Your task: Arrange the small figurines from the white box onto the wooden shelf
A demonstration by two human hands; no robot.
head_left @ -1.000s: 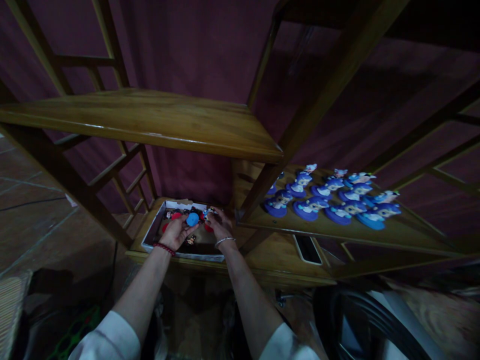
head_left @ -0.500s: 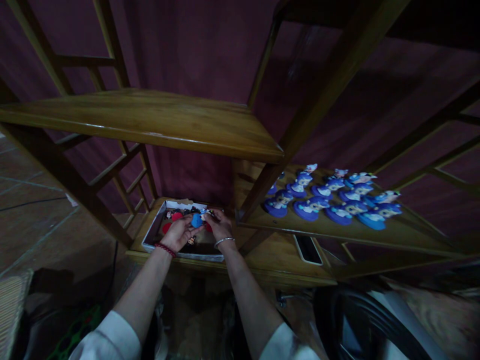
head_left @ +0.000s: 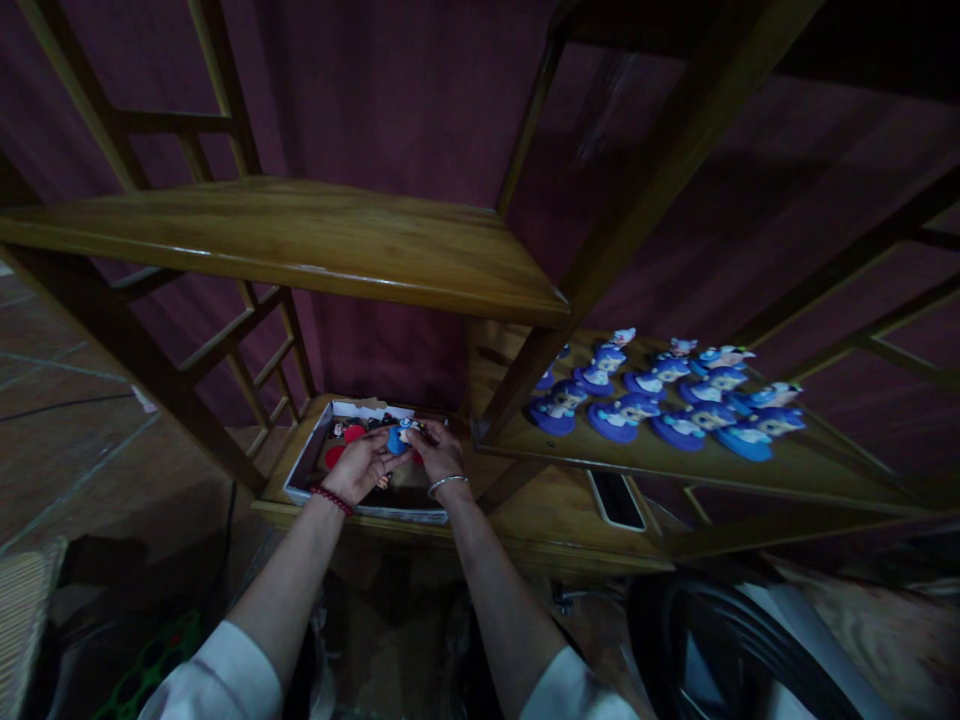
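"Feed's dim on my end. Hands?"

"Both pinching. I see the left hand [head_left: 358, 468], fingers at the base edge, and the right hand [head_left: 441, 452], thumb and fingertips at the upper part, on one small blue-and-white figurine with a round blue base [head_left: 397, 440]. Exact finger contact's too small for me to read."

"Where's it at?"

"Over the shallow white-edged cardboard box [head_left: 401, 514] on the lower yellow-brown wooden shelf [head_left: 536, 512]. Inside I get round red pieces [head_left: 353, 434] and dark bits; hands and wrists cover the rest."

"Right side?"

"Purple-and-white figurines on round bases [head_left: 616, 418], in rows on a higher wooden board. Back ones overlap, so I'm not counting; the leftmost is mostly hidden by the slanting wooden post [head_left: 517, 385]. Below, a flat black rectangle with a white rim [head_left: 616, 498], can't tell what."

"Bottom corner?"

"Black ridged, curved object [head_left: 649, 640], cut off by the frame. Unidentified."
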